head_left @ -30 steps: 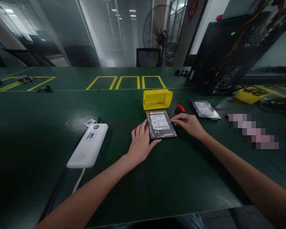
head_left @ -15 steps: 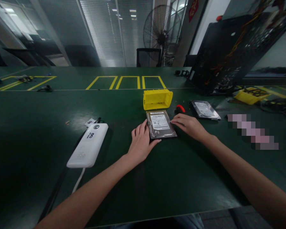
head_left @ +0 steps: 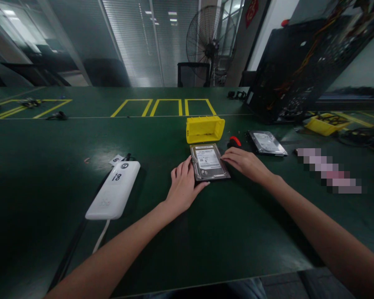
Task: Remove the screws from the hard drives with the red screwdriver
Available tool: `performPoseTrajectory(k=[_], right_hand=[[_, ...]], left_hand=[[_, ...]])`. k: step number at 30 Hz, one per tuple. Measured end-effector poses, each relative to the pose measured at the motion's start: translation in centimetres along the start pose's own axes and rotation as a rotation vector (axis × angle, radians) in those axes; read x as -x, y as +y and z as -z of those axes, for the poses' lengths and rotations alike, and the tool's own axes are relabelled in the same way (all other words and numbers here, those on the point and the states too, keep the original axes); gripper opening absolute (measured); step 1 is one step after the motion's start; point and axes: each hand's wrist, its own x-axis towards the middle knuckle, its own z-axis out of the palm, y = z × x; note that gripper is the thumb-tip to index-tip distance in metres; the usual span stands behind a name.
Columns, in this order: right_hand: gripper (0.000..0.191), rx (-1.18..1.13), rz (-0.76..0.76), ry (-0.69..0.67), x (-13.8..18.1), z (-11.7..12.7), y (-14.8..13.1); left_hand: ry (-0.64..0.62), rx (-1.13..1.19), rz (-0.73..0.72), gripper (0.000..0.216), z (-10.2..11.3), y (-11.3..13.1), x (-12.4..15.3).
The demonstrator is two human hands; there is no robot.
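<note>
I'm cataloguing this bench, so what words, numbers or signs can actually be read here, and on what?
"18": handwritten in black on the white power bank.
"8": on the small white tag beside it.
Label on the nearer hard drive: print too small to read.
Label on the farther hard drive: too small to read.
Red sign on the back wall: too blurred to read.

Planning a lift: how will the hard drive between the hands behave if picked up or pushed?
The hard drive looks like a rigid metal slab: probably stiff and heavy for its size. Lying flat on the table, it should slide, not roll or tip. Its smooth casing might slip under the left hand.
</note>
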Motion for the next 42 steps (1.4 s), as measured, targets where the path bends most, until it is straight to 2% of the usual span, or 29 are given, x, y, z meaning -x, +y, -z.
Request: performPoseTrajectory(k=[10,21,42], right_hand=[[0.031,0.074,0.035,-0.005,-0.2,0.2,-0.2],[0.028,-0.282,-0.120,0.102,0.1,-0.8,0.0],[0.030,-0.184,-0.144,0.060,0.4,-0.6,0.1]], left_hand=[[-0.020,0.002,0.009,0.067,0.2,0.1,0.1],[-0.029,0.000,0.015,0.067,0.5,0.2,0.1],[-0.015,-0.019,-0.004,0.068,0.1,-0.2,0.1]])
